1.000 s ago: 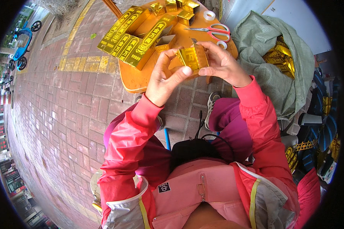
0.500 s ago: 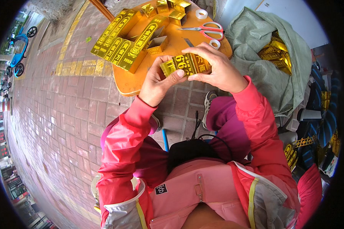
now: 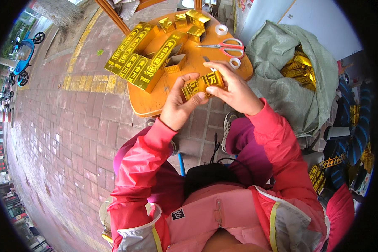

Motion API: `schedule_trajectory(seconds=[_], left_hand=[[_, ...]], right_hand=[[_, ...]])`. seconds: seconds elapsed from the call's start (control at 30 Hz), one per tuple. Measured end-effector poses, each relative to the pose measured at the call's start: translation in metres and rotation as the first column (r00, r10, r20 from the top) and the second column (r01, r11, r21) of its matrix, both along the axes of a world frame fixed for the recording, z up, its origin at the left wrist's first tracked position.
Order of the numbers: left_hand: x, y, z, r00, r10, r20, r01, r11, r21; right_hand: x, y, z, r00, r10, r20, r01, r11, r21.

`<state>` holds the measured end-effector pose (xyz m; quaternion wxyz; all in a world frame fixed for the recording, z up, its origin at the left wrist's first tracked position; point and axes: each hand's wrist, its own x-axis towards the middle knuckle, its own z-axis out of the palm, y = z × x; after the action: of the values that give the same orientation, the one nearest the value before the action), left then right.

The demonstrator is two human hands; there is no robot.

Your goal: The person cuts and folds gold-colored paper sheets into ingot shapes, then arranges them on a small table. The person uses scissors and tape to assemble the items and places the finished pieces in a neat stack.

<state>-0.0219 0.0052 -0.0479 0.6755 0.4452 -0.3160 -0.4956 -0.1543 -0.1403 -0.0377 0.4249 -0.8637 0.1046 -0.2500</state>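
Note:
Between my hands, over the near edge of the table, is a small gold paper box (image 3: 200, 85) with dark printing. My left hand (image 3: 177, 102) grips its left end, thumb on the near side. My right hand (image 3: 236, 89) grips the right end, thumb pressing the front and fingers over the top. The underside of the box is hidden. Beyond my left hand on the table lie long gold printed boxes (image 3: 128, 69), joined in a frame. An open gold box (image 3: 175, 63) sits against them, close to my hands.
On the orange wooden table (image 3: 149, 103) are red-handled scissors (image 3: 231, 48), a tape roll (image 3: 221, 30), another tape roll (image 3: 234, 63) and several small gold boxes (image 3: 196, 31). To the right stands a green woven sack (image 3: 268, 75) holding gold packets (image 3: 300, 71). Brick paving (image 3: 88, 130) lies left.
The gold box has turned and tilted in my hands, and now looks more rounded. Both hands sit slightly lower in the picture and still grip it. The view has shifted slightly.

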Motion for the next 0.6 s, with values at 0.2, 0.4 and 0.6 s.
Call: schedule_trajectory(seconds=[0.2,0.4,0.6], left_hand=[[0.005,-0.002,0.005,0.972,0.147,0.185,-0.144,0.989,-0.032],[0.039,0.006,0.011,0.769,0.415,0.486,-0.414,0.903,-0.116],[0.101,0.028,0.004,0.543,0.583,0.604,-0.601,0.772,-0.205]], right_hand=[[0.012,-0.001,0.013,0.997,0.006,-0.071,0.008,0.983,0.184],[0.075,-0.105,0.038,0.849,-0.514,0.122,0.527,0.807,-0.267],[0.138,-0.164,-0.017,0.774,-0.623,-0.112,0.537,0.740,-0.405]])
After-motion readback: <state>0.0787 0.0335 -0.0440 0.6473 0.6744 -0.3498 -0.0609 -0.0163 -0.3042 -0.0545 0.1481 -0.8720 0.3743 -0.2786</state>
